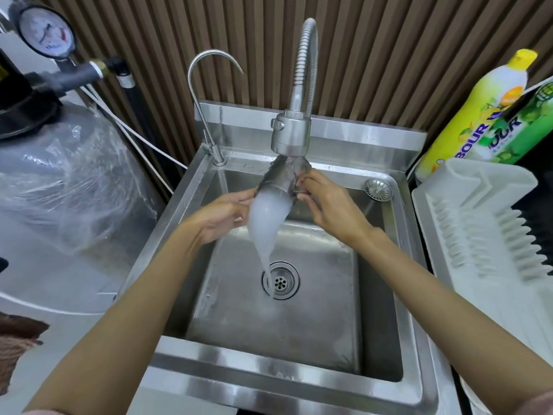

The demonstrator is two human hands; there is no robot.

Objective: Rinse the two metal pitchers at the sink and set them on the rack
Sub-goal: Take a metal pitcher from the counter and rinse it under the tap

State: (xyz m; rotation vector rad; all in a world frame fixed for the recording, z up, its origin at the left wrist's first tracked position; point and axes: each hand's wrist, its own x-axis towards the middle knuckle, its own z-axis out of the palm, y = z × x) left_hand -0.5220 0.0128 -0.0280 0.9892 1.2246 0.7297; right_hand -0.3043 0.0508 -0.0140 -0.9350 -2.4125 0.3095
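- The metal pitcher (282,178) is held tipped mouth-down right under the spray faucet (290,136), so milky water drains toward the sink (299,324) drain.
- Left hand (223,214) and right hand (326,202) each keep a closed grip on its sides, steadying it.
- The white dish rack (478,223) waits empty on the right; the second pitcher isn't visible.

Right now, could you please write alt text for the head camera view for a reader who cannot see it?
Both hands, left hand and right hand, hold a metal pitcher tilted under the running spray faucet, milky water pouring toward the sink drain. A white rack sits to the right.
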